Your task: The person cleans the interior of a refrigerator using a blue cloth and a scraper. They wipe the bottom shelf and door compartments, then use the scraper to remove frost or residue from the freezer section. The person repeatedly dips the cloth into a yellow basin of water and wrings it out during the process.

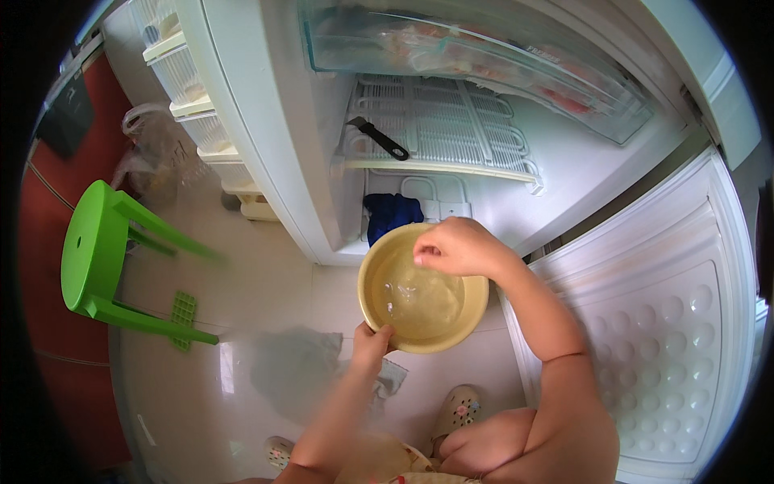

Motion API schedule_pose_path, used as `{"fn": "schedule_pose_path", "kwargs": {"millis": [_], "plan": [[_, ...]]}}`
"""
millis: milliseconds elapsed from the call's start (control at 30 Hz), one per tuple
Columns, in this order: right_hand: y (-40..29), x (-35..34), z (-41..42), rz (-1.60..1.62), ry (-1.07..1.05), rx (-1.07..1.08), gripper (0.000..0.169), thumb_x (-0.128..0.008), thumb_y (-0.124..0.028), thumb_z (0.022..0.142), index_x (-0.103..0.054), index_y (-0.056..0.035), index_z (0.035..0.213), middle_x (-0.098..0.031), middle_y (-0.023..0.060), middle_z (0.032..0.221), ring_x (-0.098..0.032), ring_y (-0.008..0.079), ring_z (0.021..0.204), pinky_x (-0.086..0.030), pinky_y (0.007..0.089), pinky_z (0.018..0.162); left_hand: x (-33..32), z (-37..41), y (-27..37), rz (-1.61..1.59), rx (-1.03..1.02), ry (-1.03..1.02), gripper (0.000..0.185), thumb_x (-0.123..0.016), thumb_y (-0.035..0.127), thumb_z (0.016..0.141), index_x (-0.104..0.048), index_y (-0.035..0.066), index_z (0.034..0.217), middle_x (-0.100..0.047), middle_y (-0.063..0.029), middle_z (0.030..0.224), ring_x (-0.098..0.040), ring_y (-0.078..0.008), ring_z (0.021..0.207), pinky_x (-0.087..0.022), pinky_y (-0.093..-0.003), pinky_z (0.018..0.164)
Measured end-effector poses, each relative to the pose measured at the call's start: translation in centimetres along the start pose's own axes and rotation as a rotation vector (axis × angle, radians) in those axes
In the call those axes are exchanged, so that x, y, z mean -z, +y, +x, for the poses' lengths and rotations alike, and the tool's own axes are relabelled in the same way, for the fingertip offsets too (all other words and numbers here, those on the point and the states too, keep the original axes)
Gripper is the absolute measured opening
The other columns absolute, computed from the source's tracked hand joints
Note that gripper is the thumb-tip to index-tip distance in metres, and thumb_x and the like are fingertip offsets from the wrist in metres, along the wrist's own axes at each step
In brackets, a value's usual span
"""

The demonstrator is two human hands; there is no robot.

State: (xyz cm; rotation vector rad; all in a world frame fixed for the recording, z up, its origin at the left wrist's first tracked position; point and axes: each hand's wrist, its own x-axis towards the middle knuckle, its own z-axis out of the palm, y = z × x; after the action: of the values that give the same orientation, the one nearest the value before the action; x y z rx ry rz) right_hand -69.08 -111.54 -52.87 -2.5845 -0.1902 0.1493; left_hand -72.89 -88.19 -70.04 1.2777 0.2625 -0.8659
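A pale yellow plastic basin (417, 327) with clear water in it is tilted before me, at the front of the refrigerator's lower compartment. My left hand (372, 348) grips its near left rim, thumb on the edge. Above the basin's far side hangs my right hand (456, 248), its fingers curled in with nothing visible between them. Behind the basin lies a dark blue cloth (390, 215), partly hidden by the rim, on the compartment floor. A scraper with a black handle (381, 139) rests on the wire-coil freezer shelf (441, 121).
A transparent freezer drawer (484, 54) with bagged food juts out above. The refrigerator door (653, 351) stands open at right. A green stool (94, 248), a green ice-cube tray (183, 320) and a grey cloth (296, 363) are on the floor at left, near stacked storage drawers (193, 109).
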Motion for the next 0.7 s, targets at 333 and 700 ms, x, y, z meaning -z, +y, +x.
{"fn": "schedule_pose_path", "kwargs": {"millis": [333, 700], "plan": [[0.4, 2.3, 10.7, -0.286, 0.845, 0.132, 0.029, -0.072, -0.022, 0.081, -0.072, -0.0064, 0.105, -0.063, 0.0142, 0.096, -0.057, 0.0345, 0.097, -0.049, 0.0419, 0.086, 5.9, 1.9, -5.8, 0.039, 0.067, 0.033, 0.030, -0.060, 0.002, 0.086, -0.058, -0.007, 0.115, -0.068, -0.0155, 0.102, -0.070, -0.0277, 0.084, -0.062, -0.0400, 0.071], [-0.1, 3.2, 12.1, -0.370, 0.706, -0.055, 0.033, -0.065, -0.019, 0.084, -0.069, -0.0028, 0.112, -0.065, 0.0206, 0.095, -0.064, 0.0371, 0.095, -0.050, 0.0443, 0.083, 8.3, 2.7, -8.8, 0.045, 0.072, 0.113, 0.032, -0.061, 0.004, 0.084, -0.061, -0.005, 0.115, -0.068, -0.0126, 0.099, -0.069, -0.0221, 0.081, -0.059, -0.0350, 0.067]]}}
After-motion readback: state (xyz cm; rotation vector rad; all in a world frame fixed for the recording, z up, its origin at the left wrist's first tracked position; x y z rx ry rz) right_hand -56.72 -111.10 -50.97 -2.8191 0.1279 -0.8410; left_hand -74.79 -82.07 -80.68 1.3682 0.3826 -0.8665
